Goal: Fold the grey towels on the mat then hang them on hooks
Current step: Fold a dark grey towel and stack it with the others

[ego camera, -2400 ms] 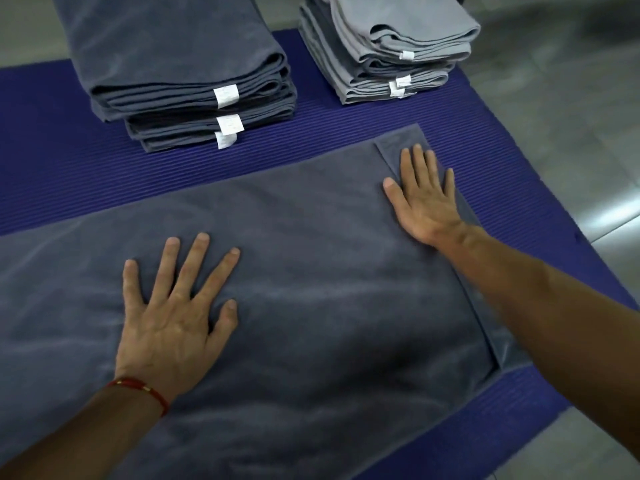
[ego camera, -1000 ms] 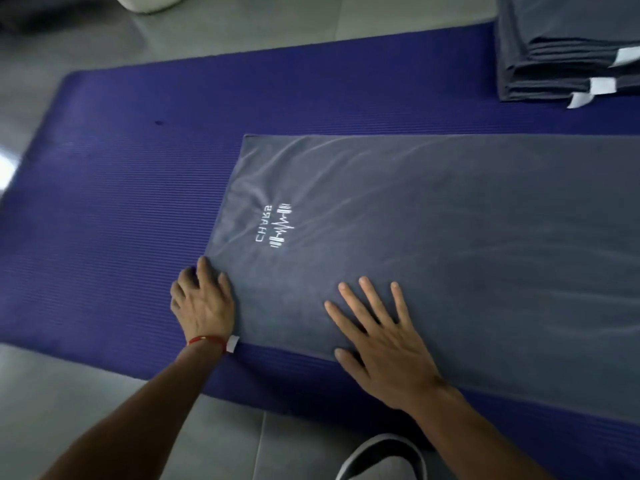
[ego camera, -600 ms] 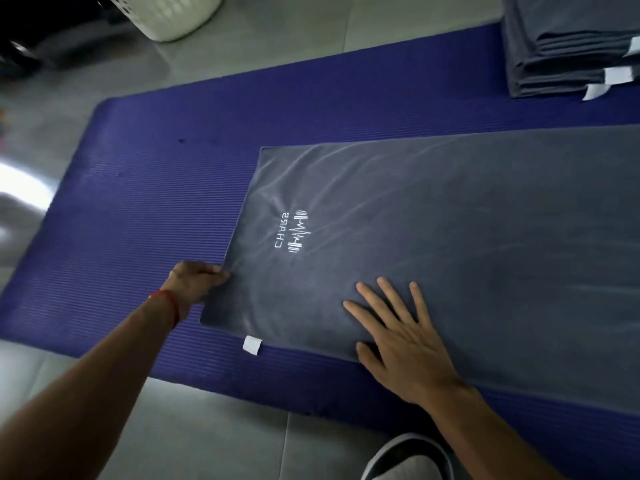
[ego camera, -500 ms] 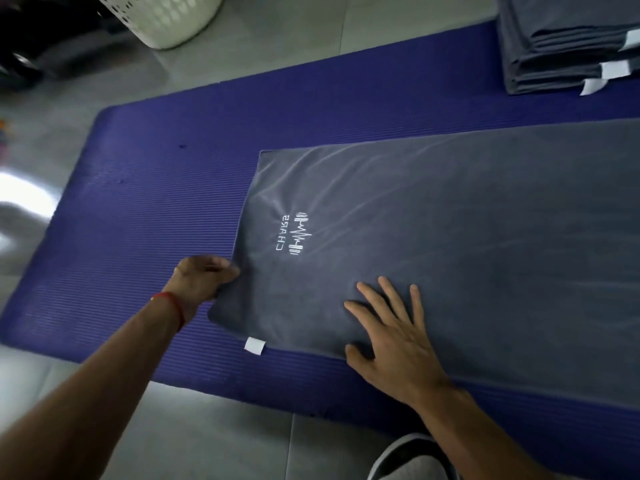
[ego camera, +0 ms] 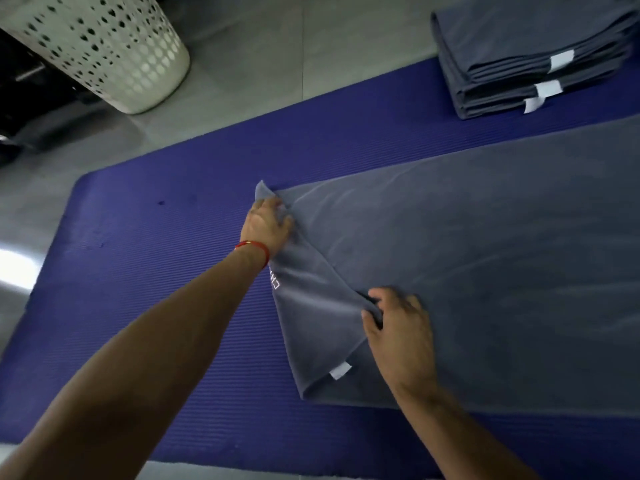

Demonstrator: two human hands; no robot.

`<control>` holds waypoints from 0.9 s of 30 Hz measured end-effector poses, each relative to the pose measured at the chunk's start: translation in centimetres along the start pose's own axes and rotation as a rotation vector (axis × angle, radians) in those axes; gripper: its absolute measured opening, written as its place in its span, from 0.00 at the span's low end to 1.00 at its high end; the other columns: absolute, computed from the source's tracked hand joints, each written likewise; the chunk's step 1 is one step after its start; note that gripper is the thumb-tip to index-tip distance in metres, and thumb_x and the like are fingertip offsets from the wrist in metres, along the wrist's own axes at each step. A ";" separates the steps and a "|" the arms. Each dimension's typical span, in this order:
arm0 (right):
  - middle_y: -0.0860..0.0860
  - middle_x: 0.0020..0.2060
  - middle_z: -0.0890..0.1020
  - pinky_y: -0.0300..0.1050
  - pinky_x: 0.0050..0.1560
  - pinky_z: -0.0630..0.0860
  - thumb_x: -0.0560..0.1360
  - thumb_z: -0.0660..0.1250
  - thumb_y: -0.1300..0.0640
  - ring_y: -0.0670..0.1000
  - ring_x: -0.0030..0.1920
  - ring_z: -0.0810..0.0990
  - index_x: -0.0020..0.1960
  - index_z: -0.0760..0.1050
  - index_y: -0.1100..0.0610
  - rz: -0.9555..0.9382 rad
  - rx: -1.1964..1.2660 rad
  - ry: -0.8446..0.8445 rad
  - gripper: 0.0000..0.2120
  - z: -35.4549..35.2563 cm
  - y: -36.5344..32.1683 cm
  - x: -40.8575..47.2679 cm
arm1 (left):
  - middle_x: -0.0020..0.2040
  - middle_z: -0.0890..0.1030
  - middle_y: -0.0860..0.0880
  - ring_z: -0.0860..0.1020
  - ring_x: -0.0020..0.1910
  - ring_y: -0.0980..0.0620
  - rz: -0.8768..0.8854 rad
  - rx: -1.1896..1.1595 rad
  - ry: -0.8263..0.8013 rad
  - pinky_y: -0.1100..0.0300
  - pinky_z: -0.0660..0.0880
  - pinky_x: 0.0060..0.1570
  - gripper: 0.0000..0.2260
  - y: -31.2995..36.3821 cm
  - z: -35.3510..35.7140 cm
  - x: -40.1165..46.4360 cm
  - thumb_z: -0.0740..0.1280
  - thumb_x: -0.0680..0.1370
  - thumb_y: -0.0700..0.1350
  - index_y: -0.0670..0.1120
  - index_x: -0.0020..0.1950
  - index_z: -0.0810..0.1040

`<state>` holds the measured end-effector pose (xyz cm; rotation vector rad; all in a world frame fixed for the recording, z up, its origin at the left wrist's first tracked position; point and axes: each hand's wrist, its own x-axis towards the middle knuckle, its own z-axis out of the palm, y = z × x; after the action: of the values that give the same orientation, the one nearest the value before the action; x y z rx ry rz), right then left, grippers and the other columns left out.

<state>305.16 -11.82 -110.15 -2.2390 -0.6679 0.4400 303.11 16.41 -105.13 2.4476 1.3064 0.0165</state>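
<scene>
A long dark grey towel point(ego camera: 485, 258) lies spread on the blue mat point(ego camera: 166, 271). Its left end is lifted off the mat and turned over toward the right. My left hand point(ego camera: 266, 223), with a red thread on the wrist, grips the far left corner of that end. My right hand point(ego camera: 398, 327) grips the near part of the same lifted end, fingers curled into the cloth. A white label point(ego camera: 341, 370) hangs at the near edge, and part of the white logo shows beside my left wrist.
A stack of folded grey towels point(ego camera: 530, 57) with white labels sits on the mat at the far right. A white perforated basket point(ego camera: 104, 46) stands on the tiled floor at the far left, with dark objects beside it.
Both hands have taken hold of the towel's left end and lifted it off the mat, turning it toward the right. The logo, face up before, is now mostly hidden.
</scene>
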 end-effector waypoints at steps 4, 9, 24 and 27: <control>0.40 0.42 0.80 0.45 0.53 0.62 0.70 0.79 0.51 0.46 0.51 0.74 0.56 0.78 0.46 -0.132 0.030 0.056 0.17 -0.2 3.2 -0.4 | 0.82 0.53 0.42 0.61 0.77 0.37 0.006 0.163 -0.126 0.51 0.60 0.76 0.31 -1.0 0.4 5.1 0.66 0.79 0.40 0.49 0.81 0.60; 0.38 0.41 0.78 0.43 0.51 0.60 0.70 0.78 0.50 0.44 0.50 0.73 0.54 0.78 0.45 -0.180 0.040 0.065 0.15 0.0 3.7 -0.3 | 0.78 0.63 0.39 0.65 0.75 0.37 0.118 0.301 -0.123 0.49 0.61 0.75 0.31 -2.2 -0.4 9.0 0.70 0.75 0.37 0.47 0.78 0.66; 0.40 0.41 0.80 0.27 0.52 0.69 0.74 0.74 0.56 0.35 0.49 0.76 0.63 0.80 0.44 0.102 0.337 -0.220 0.19 -5.6 2.9 1.3 | 0.47 0.83 0.52 0.80 0.48 0.53 0.344 0.098 -0.014 0.67 0.71 0.52 0.09 3.1 -6.3 4.9 0.74 0.73 0.35 0.45 0.52 0.84; 0.40 0.41 0.84 0.26 0.46 0.73 0.73 0.75 0.57 0.32 0.43 0.80 0.59 0.83 0.46 0.204 0.322 -0.224 0.16 -10.5 4.6 2.5 | 0.46 0.84 0.55 0.81 0.46 0.58 0.424 0.004 -0.025 0.72 0.72 0.49 0.09 6.7 -7.7 3.3 0.76 0.74 0.39 0.49 0.51 0.84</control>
<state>313.87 -19.01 -106.83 -1.9732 -0.4433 0.8478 308.98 18.10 -96.27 2.6706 0.7565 0.0922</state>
